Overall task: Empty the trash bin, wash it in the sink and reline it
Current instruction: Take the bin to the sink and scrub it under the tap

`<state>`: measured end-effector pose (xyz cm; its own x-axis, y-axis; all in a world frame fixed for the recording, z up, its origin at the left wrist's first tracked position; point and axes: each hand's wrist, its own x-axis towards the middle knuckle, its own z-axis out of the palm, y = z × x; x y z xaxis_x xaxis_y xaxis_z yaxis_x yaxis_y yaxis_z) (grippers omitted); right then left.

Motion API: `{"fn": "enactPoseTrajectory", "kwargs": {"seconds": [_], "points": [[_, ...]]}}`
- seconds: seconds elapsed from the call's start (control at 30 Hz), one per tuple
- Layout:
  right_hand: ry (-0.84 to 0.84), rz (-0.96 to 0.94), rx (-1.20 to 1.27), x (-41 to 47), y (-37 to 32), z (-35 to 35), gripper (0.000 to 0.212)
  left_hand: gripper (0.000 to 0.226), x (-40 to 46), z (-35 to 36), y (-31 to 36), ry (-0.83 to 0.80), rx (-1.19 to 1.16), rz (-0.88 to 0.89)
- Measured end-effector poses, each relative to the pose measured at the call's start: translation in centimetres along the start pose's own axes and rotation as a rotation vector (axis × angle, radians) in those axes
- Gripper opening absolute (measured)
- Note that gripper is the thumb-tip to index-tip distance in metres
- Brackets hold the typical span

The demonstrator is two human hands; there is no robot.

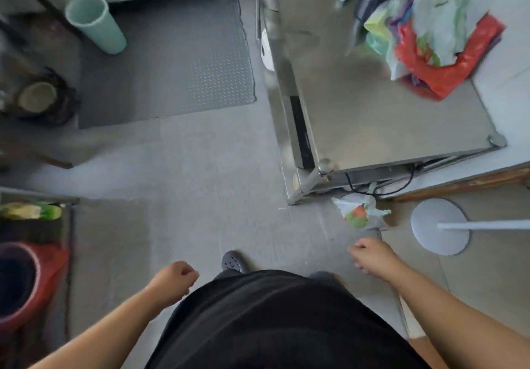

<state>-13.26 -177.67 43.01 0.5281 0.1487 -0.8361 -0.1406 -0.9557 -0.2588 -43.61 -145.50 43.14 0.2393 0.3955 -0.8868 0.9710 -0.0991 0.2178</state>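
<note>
A pale green cylindrical trash bin (94, 23) stands empty and unlined on the floor at the far left, beside a grey mat (172, 62). A tied clear bag of trash (360, 211) lies on the floor by the leg of a steel table (387, 122). A pile of coloured plastic bags (433, 36) rests on the table's far right. My left hand (172, 280) hangs low in a loose fist with nothing in it. My right hand (372, 255), fingers curled and holding nothing, hovers just below the tied bag.
A red bucket with a red bag (25, 285) sits at the left edge, under a shelf with green items (31, 211). A white fan base (440, 226) stands on the floor at the right. A dark pot (38, 96) sits at the left.
</note>
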Motion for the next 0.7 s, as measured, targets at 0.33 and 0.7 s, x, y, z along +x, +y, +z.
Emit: {"fn": "enactPoseTrajectory", "kwargs": {"seconds": [0.33, 0.7], "points": [[-0.086, -0.232, -0.355, -0.3, -19.7, 6.5, 0.025, 0.030, 2.5, -14.2, -11.5, 0.119, -0.036, -0.217], [-0.192, -0.121, -0.506, 9.9, -28.3, 2.2, 0.035, 0.019, 8.1, -23.2, -0.9, 0.239, -0.505, -0.184]]}}
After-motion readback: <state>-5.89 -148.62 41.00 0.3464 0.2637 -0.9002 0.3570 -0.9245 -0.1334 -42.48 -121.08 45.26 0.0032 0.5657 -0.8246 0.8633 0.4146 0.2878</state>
